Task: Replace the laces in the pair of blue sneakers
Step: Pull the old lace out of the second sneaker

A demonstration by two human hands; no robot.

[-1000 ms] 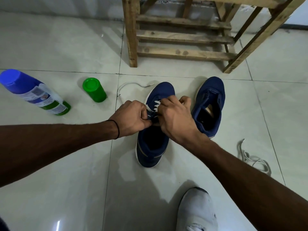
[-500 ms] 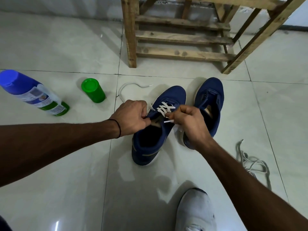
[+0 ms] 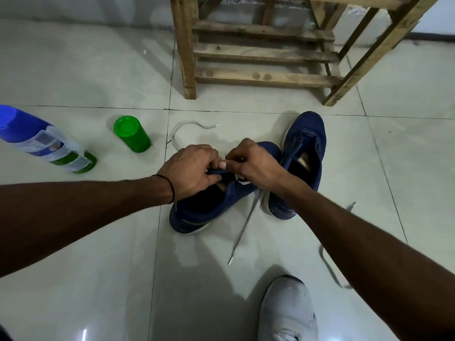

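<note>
head view: my hands meet over the near sneaker (image 3: 204, 210), which sits on the tile floor (image 3: 98, 267). my left hand (image 3: 194, 168) pinches its blue tongue edge, fingers curled. my right hand (image 3: 256, 166) curls over the eyelets, pinching the white lace (image 3: 242, 232), whose loose end trails toward me. the second sneaker (image 3: 307, 143) touches it on the right. a spray can (image 3: 49, 143) and green cap (image 3: 131, 134) lie left.

**Navy, green, pale grey**

The near sneaker (image 3: 197, 212) and the far sneaker (image 3: 307, 134) are navy with off-white soles; the lace (image 3: 242, 230) is white. The cap (image 3: 131, 134) is bright green, the spray can (image 3: 46, 141) blue-topped, white-labelled, green-based. The floor (image 3: 73, 242) is pale grey tile.
</note>
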